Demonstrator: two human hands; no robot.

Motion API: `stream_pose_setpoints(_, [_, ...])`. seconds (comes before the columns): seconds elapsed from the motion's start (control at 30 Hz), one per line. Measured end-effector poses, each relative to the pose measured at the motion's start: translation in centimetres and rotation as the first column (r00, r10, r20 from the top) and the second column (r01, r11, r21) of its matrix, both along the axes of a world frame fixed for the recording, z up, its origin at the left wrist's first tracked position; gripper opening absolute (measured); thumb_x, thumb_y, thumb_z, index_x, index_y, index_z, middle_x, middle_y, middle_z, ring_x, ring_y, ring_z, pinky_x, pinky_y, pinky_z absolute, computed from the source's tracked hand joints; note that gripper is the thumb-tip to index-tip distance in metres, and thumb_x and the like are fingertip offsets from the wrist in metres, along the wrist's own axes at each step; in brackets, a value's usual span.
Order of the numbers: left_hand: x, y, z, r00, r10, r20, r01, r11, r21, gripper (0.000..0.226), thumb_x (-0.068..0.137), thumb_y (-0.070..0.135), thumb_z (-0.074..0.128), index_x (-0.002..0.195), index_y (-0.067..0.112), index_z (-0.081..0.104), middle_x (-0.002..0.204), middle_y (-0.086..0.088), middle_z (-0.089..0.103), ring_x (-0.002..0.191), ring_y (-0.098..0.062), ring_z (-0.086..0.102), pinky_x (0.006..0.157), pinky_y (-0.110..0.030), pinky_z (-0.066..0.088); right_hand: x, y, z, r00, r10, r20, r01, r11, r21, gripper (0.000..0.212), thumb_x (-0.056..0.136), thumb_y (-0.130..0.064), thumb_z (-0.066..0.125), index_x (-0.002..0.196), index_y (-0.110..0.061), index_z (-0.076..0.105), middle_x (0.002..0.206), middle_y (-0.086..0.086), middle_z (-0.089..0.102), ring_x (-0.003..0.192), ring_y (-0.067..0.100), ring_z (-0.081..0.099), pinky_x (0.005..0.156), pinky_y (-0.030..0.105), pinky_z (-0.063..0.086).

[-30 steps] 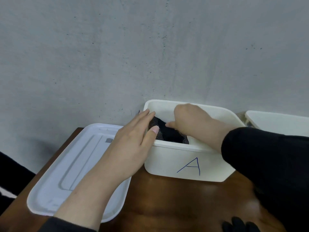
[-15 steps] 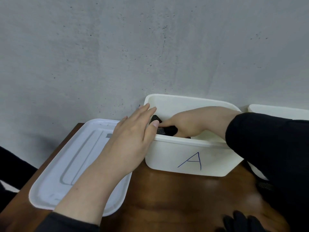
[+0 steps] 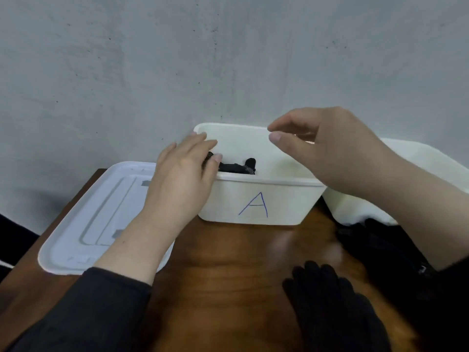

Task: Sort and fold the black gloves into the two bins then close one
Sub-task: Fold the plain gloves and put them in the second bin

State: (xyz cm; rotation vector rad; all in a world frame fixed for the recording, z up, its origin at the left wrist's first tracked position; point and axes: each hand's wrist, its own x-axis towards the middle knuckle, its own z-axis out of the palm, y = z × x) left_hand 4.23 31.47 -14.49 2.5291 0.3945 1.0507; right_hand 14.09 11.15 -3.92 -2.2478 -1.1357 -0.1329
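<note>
A single letter "A", drawn by hand in blue ink, stands on the front wall of the white bin (image 3: 256, 199), facing the camera, just below the rim. It is the only readable mark here; the lid and other bin show none.

The wooden table (image 3: 228, 262) is showing a glossy shine; the bin (image 3: 253, 199) is looking smooth matt plastic; the gloves (image 3: 330, 306) are looking soft cloth.
</note>
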Motion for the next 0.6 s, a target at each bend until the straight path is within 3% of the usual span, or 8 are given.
stream_pose_setpoints(0.1, [-0.4, -3.9, -0.3, 0.951, -0.106, 0.29, 0.083, 0.992, 0.09, 0.027, 0.101, 0.022, 0.053, 0.111, 0.007, 0.074, 0.12, -0.007, 0.071, 0.118, -0.019, 0.058, 0.103, -0.037, 0.042, -2.6, -4.3, -2.0, 0.995, -0.068, -0.069, 0.07, 0.997, 0.019, 0.021, 0.092, -0.055, 0.057, 0.106, -0.045, 0.07, 0.102, -0.03, 0.069, 0.104, -0.015, 0.059, 0.088, 0.017, 0.046])
stream_pose_setpoints(0.17, [-1.0, -7.7, -1.2, 0.925, -0.239, 0.296, 0.214, 0.97, 0.115, 0.025, 0.1, 0.021, 0.054, 0.104, 0.008, 0.075, 0.108, -0.004, 0.072, 0.105, -0.019, 0.062, 0.093, -0.037, 0.046, -4.3, -7.4, -4.6, 0.986, -0.122, -0.112, 0.121, 0.992, -0.017, 0.025, 0.091, -0.057, 0.056, 0.11, -0.047, 0.069, 0.102, -0.03, 0.068, 0.102, -0.015, 0.058, 0.085, 0.013, 0.044])
stream_pose_setpoints(0.3, [-2.6, -13.6, -4.8, 0.919, -0.394, -0.02, 0.393, 0.918, -0.049, 0.036, 0.101, 0.037, 0.045, 0.116, 0.017, 0.071, 0.113, 0.005, 0.068, 0.106, -0.013, 0.058, 0.092, -0.032, 0.044, -7.4, -12.2, -11.0, 0.973, -0.148, -0.179, 0.128, 0.985, -0.114, 0.029, 0.093, -0.049, 0.058, 0.119, -0.042, 0.068, 0.114, -0.033, 0.064, 0.11, -0.015, 0.056, 0.089, 0.007, 0.044])
stream_pose_setpoints(0.4, [-4.1, -15.9, -7.2, 0.874, -0.439, -0.21, 0.399, 0.893, -0.206, 0.039, 0.104, 0.041, 0.043, 0.131, 0.023, 0.063, 0.13, 0.011, 0.06, 0.119, -0.006, 0.052, 0.102, -0.029, 0.042, -8.9, -14.8, -15.3, 0.973, -0.163, -0.165, 0.127, 0.97, -0.209, 0.041, 0.095, -0.053, 0.052, 0.132, -0.038, 0.063, 0.137, -0.03, 0.054, 0.129, -0.016, 0.041, 0.103, -0.001, 0.028])
stream_pose_setpoints(0.47, [-5.0, -16.8, -8.0, 0.836, -0.445, -0.322, 0.401, 0.895, -0.196, 0.041, 0.105, 0.041, 0.043, 0.143, 0.027, 0.055, 0.147, 0.014, 0.048, 0.134, -0.005, 0.041, 0.113, -0.021, 0.028, -9.7, -16.0, -17.3, 0.975, -0.153, -0.161, 0.112, 0.965, -0.237, 0.052, 0.094, -0.059, 0.045, 0.139, -0.037, 0.058, 0.147, -0.03, 0.042, 0.139, -0.016, 0.029, 0.118, 0.011, 0.022])
stream_pose_setpoints(0.53, [-5.7, -17.3, -8.4, 0.8, -0.442, -0.405, 0.414, 0.896, -0.161, 0.046, 0.106, 0.044, 0.042, 0.15, 0.031, 0.046, 0.16, 0.014, 0.033, 0.145, -0.006, 0.026, 0.114, -0.018, 0.012, -10.1, -16.8, -18.7, 0.986, -0.095, -0.138, 0.061, 0.972, -0.229, 0.055, 0.096, -0.058, 0.04, 0.142, -0.034, 0.056, 0.153, -0.026, 0.035, 0.145, -0.015, 0.019, 0.124, 0.021, 0.016])
stream_pose_setpoints(0.6, [-6.3, -17.4, -8.6, 0.763, -0.429, -0.483, 0.423, 0.897, -0.129, 0.05, 0.105, 0.047, 0.042, 0.153, 0.033, 0.041, 0.165, 0.012, 0.023, 0.15, -0.006, 0.016, 0.118, -0.02, 0.004, -10.1, -17.2, -19.2, 0.983, -0.08, -0.165, 0.056, 0.988, -0.147, 0.047, 0.099, -0.049, 0.048, 0.14, -0.031, 0.058, 0.153, -0.023, 0.041, 0.145, -0.013, 0.023, 0.125, 0.025, 0.018])
